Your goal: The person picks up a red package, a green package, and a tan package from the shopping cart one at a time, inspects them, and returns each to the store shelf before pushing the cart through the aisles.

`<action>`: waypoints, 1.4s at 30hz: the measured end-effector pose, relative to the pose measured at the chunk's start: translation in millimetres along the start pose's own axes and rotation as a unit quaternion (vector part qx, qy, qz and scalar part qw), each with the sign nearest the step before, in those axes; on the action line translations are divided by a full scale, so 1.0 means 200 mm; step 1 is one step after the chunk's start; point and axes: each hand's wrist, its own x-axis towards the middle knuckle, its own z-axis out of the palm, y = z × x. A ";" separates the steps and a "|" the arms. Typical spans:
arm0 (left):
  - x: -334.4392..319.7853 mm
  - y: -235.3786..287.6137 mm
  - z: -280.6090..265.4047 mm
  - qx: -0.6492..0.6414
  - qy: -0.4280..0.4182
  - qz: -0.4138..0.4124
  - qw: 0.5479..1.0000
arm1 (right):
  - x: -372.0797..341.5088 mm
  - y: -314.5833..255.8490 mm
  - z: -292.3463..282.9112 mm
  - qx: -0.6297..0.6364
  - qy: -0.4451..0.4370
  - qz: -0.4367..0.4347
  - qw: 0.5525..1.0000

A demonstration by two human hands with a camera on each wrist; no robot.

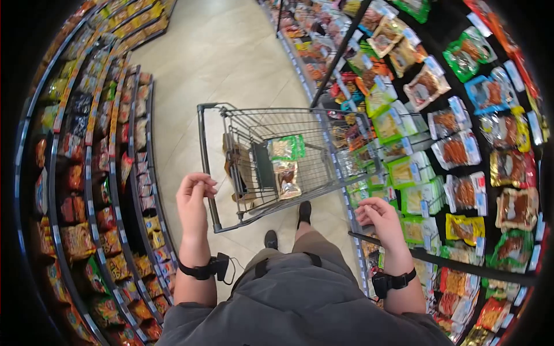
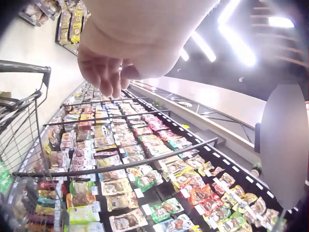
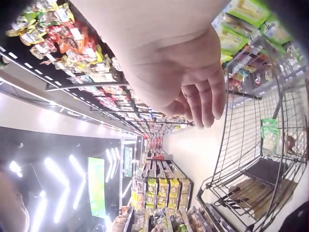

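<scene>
In the head view the left hand hovers beside the handle end of a dark wire shopping cart, fingers loosely bent, holding nothing. The right hand is raised near the right-hand shelf, also empty, its fingers loosely bent. Inside the cart lie a green-and-clear packet, a brown-and-gold packet and a brown cardboard-like item. The left wrist view shows the left hand above rows of packets, and the right wrist view shows the right hand with the cart beyond it.
Shelves of snack packets run along the left. On the right, hanging packets fill a dark rack with black rails. Pale tiled floor stretches between them. The person's shoes are just below the cart.
</scene>
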 end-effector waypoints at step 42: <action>0.89 -2.79 1.02 -0.153 0.071 -0.547 0.820 | 2.59 1.89 0.57 0.035 -0.121 0.239 0.963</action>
